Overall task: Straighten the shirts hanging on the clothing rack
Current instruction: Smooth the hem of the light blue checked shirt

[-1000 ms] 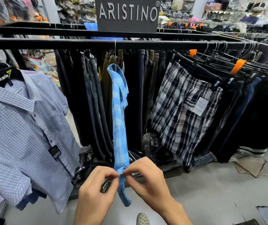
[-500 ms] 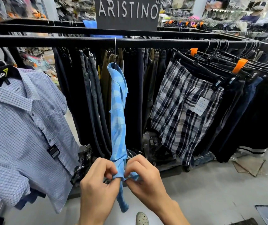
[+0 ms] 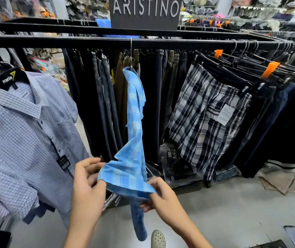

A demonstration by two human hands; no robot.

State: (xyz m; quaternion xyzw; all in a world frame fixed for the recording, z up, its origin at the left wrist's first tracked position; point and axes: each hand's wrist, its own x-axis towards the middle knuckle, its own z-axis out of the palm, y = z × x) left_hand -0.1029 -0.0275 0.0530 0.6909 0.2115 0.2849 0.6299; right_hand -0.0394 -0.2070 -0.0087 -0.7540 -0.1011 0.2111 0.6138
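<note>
A light blue checked shirt [image 3: 134, 111] hangs edge-on from a wire hanger on the black rack rail [image 3: 71, 41], in front of dark trousers. Its lower hem is spread open between my hands. My left hand [image 3: 87, 178] pinches the hem's left edge between thumb and fingers. My right hand [image 3: 158, 194] pinches the hem's right edge, and a narrow strip of the shirt dangles below it. A pale blue fine-check shirt [image 3: 23, 140] hangs at the left, facing me, with a black tag on its front.
Plaid shorts [image 3: 205, 120] and dark garments on clip hangers fill the rack's right side. An ARISTINO sign [image 3: 145, 13] stands on top of the rack. Grey floor lies below, with my shoe [image 3: 158, 238] and cardboard [image 3: 277, 183] at right.
My hands were pinched close together on the narrow bottom of the blue shirt. They have moved apart and lifted slightly, and the hem now spreads wide between them.
</note>
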